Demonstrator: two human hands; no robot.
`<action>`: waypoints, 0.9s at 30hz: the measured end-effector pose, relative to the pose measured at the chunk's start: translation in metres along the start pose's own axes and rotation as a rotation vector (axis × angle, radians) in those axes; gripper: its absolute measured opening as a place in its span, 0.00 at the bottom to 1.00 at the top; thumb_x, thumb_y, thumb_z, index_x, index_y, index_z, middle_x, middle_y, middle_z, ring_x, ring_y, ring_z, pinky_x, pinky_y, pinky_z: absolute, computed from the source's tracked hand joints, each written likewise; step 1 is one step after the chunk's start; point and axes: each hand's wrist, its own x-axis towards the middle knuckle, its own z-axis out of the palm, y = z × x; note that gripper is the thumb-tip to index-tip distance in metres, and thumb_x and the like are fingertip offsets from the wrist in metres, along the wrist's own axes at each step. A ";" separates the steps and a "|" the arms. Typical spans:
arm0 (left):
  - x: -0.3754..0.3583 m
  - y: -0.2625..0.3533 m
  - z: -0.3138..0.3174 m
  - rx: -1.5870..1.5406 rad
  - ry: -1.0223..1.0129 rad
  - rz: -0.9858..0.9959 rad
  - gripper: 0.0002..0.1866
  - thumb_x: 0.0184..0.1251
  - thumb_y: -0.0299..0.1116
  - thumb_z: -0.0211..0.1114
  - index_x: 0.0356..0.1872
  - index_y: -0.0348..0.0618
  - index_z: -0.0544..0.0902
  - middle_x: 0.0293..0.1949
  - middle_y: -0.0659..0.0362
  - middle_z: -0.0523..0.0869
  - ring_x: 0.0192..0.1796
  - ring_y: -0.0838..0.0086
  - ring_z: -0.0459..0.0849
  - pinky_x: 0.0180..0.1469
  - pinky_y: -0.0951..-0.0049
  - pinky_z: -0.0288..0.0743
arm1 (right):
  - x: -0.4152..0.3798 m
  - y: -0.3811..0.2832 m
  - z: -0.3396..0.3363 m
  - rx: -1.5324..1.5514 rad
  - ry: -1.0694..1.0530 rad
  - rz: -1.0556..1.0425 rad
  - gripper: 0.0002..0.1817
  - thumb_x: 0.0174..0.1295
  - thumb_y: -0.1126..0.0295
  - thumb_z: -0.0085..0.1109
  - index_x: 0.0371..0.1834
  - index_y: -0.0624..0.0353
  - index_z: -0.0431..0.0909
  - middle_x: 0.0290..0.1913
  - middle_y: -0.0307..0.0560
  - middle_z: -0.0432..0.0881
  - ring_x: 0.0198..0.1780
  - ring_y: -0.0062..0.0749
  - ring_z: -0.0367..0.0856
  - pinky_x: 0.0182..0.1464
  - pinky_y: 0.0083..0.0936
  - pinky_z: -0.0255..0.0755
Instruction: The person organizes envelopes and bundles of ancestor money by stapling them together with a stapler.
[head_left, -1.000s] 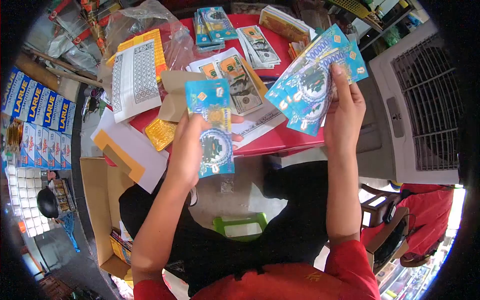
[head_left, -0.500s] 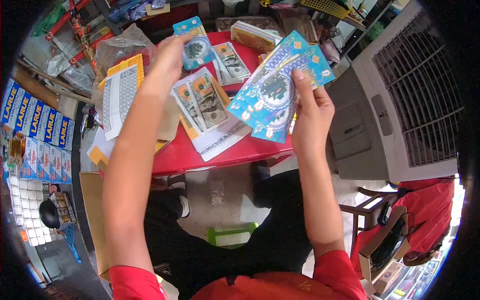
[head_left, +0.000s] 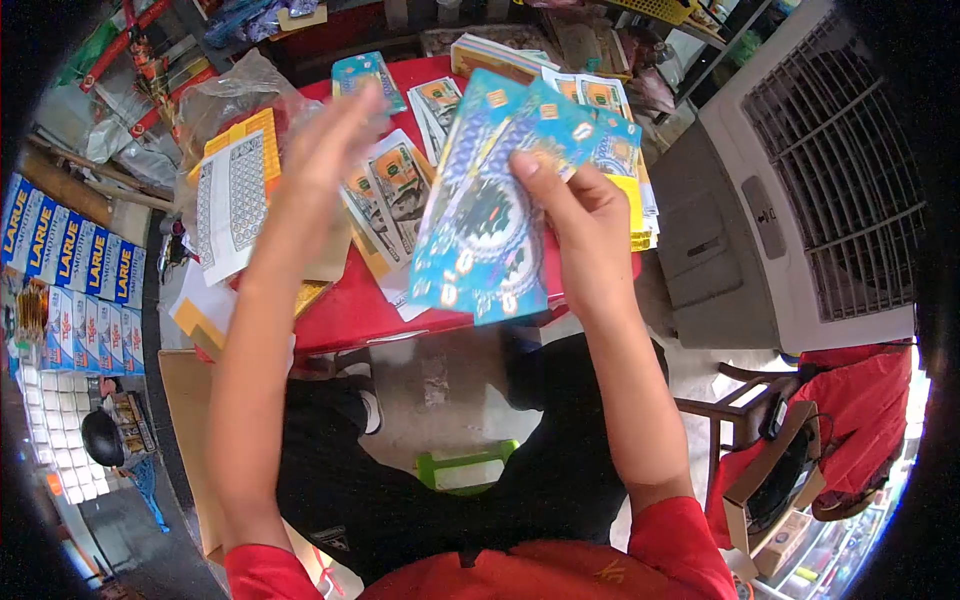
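A fan of blue printed paper notes (head_left: pixel 490 215) is pinched between the thumb and fingers of my right hand (head_left: pixel 590 230), over the front of the red table (head_left: pixel 375 325). My left hand (head_left: pixel 335 140) is smeared by motion at the table's left side, so its fingers cannot be read. Just beyond it lies a single blue note (head_left: pixel 360 68). Dollar-style notes (head_left: pixel 400 195) lie under and beside the fan, partly hidden by it. Another dollar-style stack (head_left: pixel 437 105) lies further back.
Patterned white paper on yellow sheets (head_left: pixel 235 205) lies at the table's left, near a clear plastic bag (head_left: pixel 235 90). A thick paper stack (head_left: pixel 490 60) is at the back. On the right stand a large air cooler (head_left: pixel 770 200) and a wooden chair (head_left: pixel 735 405). Below is a green stool (head_left: pixel 465 465).
My left hand has drawn back from the blue note, which now lies at the back left of the table. My right hand has brought the fanned notes lower and to the left.
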 end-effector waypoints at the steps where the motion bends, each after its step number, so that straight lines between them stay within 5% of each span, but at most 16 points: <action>1: -0.023 0.002 0.004 -0.115 -0.099 -0.108 0.26 0.77 0.50 0.60 0.65 0.43 0.78 0.60 0.59 0.83 0.60 0.70 0.80 0.66 0.70 0.69 | -0.003 -0.001 0.005 -0.038 -0.048 0.026 0.14 0.68 0.65 0.68 0.46 0.66 0.86 0.40 0.41 0.89 0.40 0.16 0.82 0.44 0.18 0.76; 5: -0.086 0.007 0.024 -0.485 -0.242 -0.124 0.23 0.80 0.48 0.57 0.65 0.42 0.78 0.57 0.61 0.83 0.56 0.77 0.80 0.62 0.74 0.70 | -0.008 0.014 0.027 -0.174 -0.123 -0.080 0.13 0.68 0.66 0.67 0.48 0.64 0.87 0.40 0.38 0.89 0.40 0.14 0.81 0.44 0.17 0.75; 7: -0.095 0.008 0.023 -0.151 -0.182 -0.063 0.21 0.81 0.44 0.56 0.64 0.40 0.77 0.54 0.62 0.83 0.55 0.83 0.79 0.59 0.78 0.71 | -0.009 0.021 0.033 -0.174 -0.125 -0.085 0.13 0.68 0.66 0.67 0.48 0.64 0.87 0.40 0.38 0.89 0.40 0.14 0.81 0.44 0.17 0.75; 10: -0.092 0.005 0.020 -0.095 -0.158 -0.069 0.21 0.81 0.43 0.57 0.64 0.39 0.77 0.53 0.62 0.83 0.54 0.85 0.78 0.58 0.79 0.71 | -0.010 0.024 0.041 -0.187 -0.118 -0.116 0.13 0.68 0.66 0.67 0.48 0.64 0.87 0.40 0.38 0.88 0.40 0.14 0.80 0.44 0.18 0.75; 27: -0.091 -0.005 0.003 -0.178 -0.066 -0.078 0.17 0.80 0.37 0.59 0.60 0.36 0.80 0.48 0.62 0.86 0.48 0.85 0.81 0.53 0.80 0.75 | -0.011 0.030 0.047 -0.446 -0.134 -0.165 0.15 0.70 0.65 0.63 0.53 0.64 0.83 0.41 0.41 0.88 0.43 0.18 0.81 0.48 0.23 0.76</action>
